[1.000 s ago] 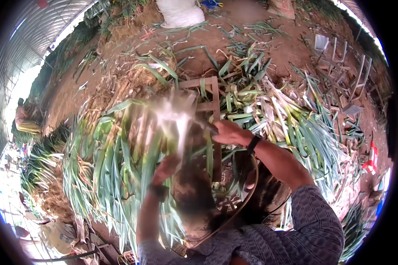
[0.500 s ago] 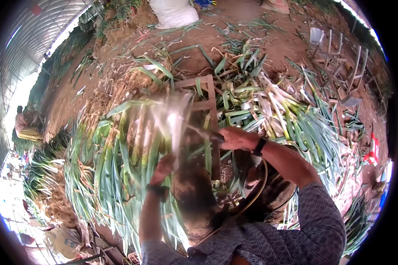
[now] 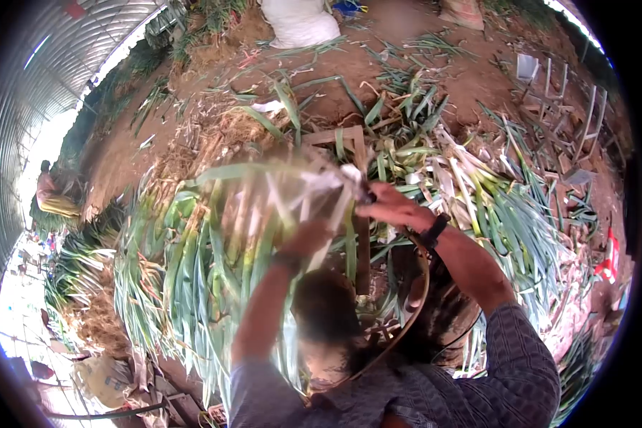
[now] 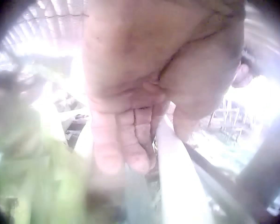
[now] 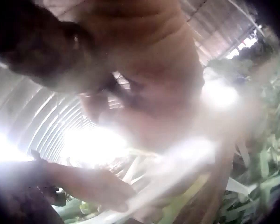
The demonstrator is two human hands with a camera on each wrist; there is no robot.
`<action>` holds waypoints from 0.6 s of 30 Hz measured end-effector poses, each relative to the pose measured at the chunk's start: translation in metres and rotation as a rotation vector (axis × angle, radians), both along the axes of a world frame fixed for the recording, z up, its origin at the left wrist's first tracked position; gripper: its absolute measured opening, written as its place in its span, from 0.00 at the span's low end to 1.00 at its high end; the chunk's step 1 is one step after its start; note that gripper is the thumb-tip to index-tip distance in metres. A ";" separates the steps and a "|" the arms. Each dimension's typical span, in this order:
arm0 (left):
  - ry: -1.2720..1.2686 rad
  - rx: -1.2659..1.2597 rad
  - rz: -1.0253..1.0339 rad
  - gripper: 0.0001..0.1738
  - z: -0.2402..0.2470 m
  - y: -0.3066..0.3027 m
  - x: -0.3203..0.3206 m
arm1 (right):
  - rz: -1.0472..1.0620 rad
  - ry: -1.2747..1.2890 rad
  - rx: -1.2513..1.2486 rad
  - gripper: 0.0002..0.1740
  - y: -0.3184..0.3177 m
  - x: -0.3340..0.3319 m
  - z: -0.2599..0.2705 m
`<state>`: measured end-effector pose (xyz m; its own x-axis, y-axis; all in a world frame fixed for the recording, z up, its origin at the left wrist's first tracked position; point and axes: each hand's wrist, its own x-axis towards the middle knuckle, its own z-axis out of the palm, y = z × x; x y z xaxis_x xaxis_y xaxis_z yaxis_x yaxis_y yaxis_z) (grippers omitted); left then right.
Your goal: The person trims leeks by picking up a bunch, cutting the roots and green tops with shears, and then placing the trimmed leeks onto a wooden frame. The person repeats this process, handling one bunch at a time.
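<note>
Between the thumb and fingers of my left hand (image 3: 308,239) is a leek (image 4: 179,179), its pale shaft slanting up to the right in the head view. The fingers (image 4: 107,151) show fairly straight in the left wrist view. My right hand (image 3: 391,207) grips a dark tool (image 3: 369,197) close to the leek's upper end; a thin hose (image 3: 424,282) hangs in a curve below that hand. White blur surrounds the upper end of the leek. Most of the tool is hidden by the right hand.
Leeks (image 3: 192,264) lie in a thick layer at the left, and another pile (image 3: 517,221) lies right. A wooden frame (image 3: 362,250) stands between them. Beyond are a white sack (image 3: 303,25) and metal-legged frames (image 3: 588,132). Another person (image 3: 53,196) sits far left.
My left hand has moved right and up with the leek, whose upper end is now close to the right hand. The right hand still grips the tool.
</note>
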<state>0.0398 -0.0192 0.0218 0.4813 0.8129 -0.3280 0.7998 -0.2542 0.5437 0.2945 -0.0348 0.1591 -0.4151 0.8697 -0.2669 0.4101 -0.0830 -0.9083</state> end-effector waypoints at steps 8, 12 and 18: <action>-0.146 0.065 0.007 0.15 0.024 -0.060 -0.037 | 0.449 -0.153 0.188 0.14 0.003 -0.020 -0.104; -0.229 0.587 0.194 0.10 0.048 -0.085 -0.103 | 0.193 -0.200 0.027 0.15 0.018 -0.045 -0.068; 0.256 0.411 0.551 0.09 0.023 -0.111 -0.180 | 0.443 -0.026 -0.093 0.11 0.024 -0.066 -0.093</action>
<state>-0.1407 -0.1304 0.0450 -0.0833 0.9965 0.0084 0.9597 0.0779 0.2701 0.2285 -0.0107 0.0658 -0.7338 0.5817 -0.3511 0.4473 0.0246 -0.8941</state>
